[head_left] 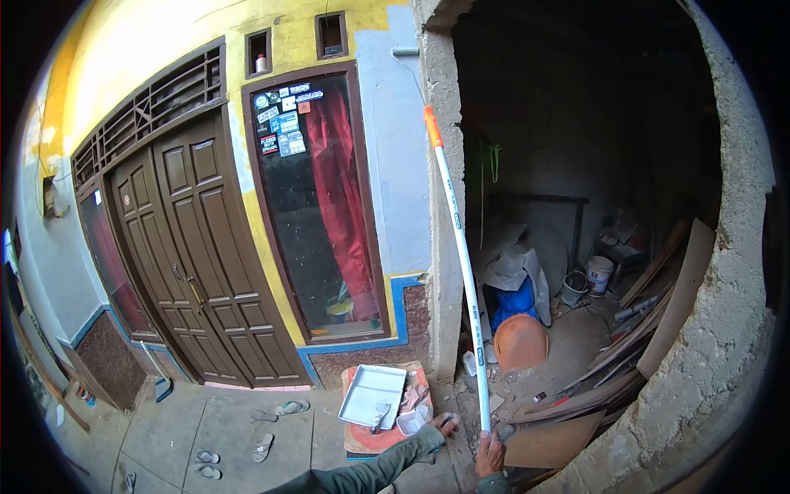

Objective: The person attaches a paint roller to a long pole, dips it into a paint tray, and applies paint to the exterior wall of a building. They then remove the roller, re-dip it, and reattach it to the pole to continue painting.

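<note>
My right hand [491, 454] is wrapped round the lower end of a long white extension pole [467, 272] with an orange tip. At its top, a thin wire frame carries a paint roller [405, 52], which lies against the pale blue wall beside the window. My left hand [445, 424], in a green sleeve, is off the pole, its fingers loosely apart and small in view. Just left of it, a paint tray [373, 397] with a brush [380, 417] in it rests on a low stand [350, 432]. A white tub [409, 424] and a crumpled cloth [414, 397] lie there too.
A rough concrete opening [445, 206] leads into a dark room with an orange basin [521, 342], buckets [598, 274] and leaning boards [679, 296]. Left of the window [288, 214] stands a brown double door [202, 247]. Sandals [263, 447] and a dustpan [164, 389] lie on the paving.
</note>
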Tool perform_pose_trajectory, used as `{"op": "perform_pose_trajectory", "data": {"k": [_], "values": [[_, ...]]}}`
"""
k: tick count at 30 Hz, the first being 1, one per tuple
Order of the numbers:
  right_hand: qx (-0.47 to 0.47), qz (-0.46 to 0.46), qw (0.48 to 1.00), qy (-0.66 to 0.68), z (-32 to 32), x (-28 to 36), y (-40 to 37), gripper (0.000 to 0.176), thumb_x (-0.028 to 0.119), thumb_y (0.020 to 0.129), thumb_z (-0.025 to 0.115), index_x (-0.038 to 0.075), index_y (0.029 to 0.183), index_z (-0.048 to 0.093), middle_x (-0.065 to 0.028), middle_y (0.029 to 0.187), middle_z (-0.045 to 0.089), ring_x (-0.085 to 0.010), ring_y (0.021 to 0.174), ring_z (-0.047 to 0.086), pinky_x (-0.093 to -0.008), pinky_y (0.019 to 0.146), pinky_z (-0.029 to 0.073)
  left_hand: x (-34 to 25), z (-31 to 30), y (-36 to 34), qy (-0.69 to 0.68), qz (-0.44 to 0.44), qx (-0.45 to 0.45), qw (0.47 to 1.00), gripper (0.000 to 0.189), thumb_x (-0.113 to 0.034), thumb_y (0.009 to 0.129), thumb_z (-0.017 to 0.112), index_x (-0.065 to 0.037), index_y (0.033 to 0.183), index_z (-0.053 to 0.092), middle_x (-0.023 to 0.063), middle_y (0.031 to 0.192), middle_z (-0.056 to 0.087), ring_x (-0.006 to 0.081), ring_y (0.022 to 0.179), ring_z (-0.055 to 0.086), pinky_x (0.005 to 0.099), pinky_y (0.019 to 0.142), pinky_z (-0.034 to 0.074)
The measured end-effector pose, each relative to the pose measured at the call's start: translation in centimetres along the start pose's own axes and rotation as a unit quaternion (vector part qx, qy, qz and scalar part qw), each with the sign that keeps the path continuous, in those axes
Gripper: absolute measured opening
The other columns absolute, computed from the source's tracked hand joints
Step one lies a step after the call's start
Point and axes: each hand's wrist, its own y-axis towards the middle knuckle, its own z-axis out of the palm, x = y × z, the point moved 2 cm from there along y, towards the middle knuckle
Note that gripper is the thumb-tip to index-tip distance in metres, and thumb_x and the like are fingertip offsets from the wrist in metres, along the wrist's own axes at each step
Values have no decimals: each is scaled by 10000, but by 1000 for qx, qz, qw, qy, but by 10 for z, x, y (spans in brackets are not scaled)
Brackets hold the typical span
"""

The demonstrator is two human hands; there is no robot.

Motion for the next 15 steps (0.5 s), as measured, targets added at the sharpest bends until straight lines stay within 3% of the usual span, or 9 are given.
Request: {"op": "perform_pose_trajectory", "data": {"k": [7, 10, 11, 12, 14, 15], "values": [[42, 13, 999, -1, 7, -29, -17, 382, 352, 910, 393, 1, 932, 542, -253, 764, 566, -440, 726, 521, -494, 674, 395, -30, 14, 36, -129, 25, 11, 991, 441, -441, 902, 442, -91, 1167, 480, 58, 918, 612, 138, 815, 601, 279, 600, 477], [27, 12, 999, -27, 23, -55, -32, 370, 342, 911, 390, 0, 930, 530, -256, 759, 564, -451, 747, 522, -496, 686, 397, -66, 18, 22, -112, 18, 22, 993, 426, -430, 902, 451, -73, 1129, 504, 75, 890, 616, 156, 826, 599, 295, 667, 475], [-45, -128, 955, -262, 42, -74, -43, 324, 284, 895, 419, 22, 1052, 524, -241, 921, 550, -413, 838, 515, -491, 753, 397, -65, 19, 23, -112, 18, 22, 993, 426, -430, 902, 451, -73, 1129, 504, 75, 890, 616, 156, 826, 599, 295, 667, 475], [-113, -256, 834, -476, 92, -141, -59, 355, 227, 880, 447, 44, 1175, 518, -225, 1082, 536, -374, 929, 509, -486, 821, 398, -64, 22, 22, -87, 18, 8, 996, 420, -425, 901, 458, -67, 1113, 512, 79, 875, 617, 166, 820, 597, 301, 701, 468], [-94, -257, 828, -490, 115, -183, -70, 378, 235, 871, 455, 45, 1193, 504, -209, 1112, 523, -363, 965, 495, -492, 835, 390, -61, 24, 23, -63, 17, -6, 998, 414, -421, 899, 465, -61, 1097, 520, 84, 861, 618, 176, 814, 595, 308, 735, 461], [-75, -257, 821, -504, 123, -199, -75, 403, 244, 862, 462, 45, 1210, 491, -192, 1141, 511, -351, 1001, 481, -499, 850, 382, -60, 25, 23, -43, 17, -5, 999, 418, -424, 896, 467, -68, 1109, 508, 73, 884, 598, 164, 818, 587, 291, 655, 479]]}}
